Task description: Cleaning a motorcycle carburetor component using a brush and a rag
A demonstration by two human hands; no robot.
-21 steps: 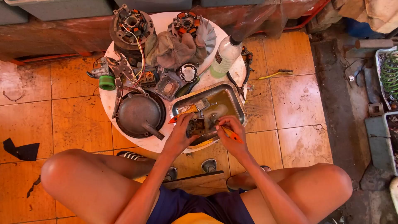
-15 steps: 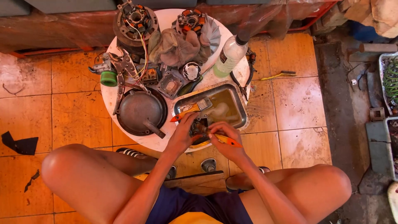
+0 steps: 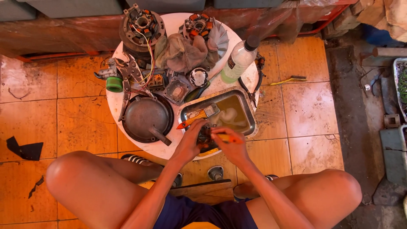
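Observation:
My left hand (image 3: pixel 189 142) grips a small dark metal part (image 3: pixel 206 139) at the near edge of the round white table (image 3: pixel 113 106). My right hand (image 3: pixel 229 146) holds an orange-handled tool (image 3: pixel 231 138) against that part. Just beyond the hands sits a steel tray (image 3: pixel 251 111) of murky liquid. A paintbrush with an orange handle (image 3: pixel 199 116) leans on the tray's left rim.
On the table lie a dark round cover (image 3: pixel 146 118), pliers (image 3: pixel 127 80), a green-capped piece (image 3: pixel 113 84), a rag (image 3: pixel 180 53), two wound stators (image 3: pixel 140 23) (image 3: pixel 199 23) and a clear bottle (image 3: pixel 238 59). A yellow brush (image 3: pixel 290 79) lies on the tiled floor (image 3: pixel 305 110).
My right hand has shifted slightly left over the part, and the orange-handled tool now lies more level. The left hand keeps its hold.

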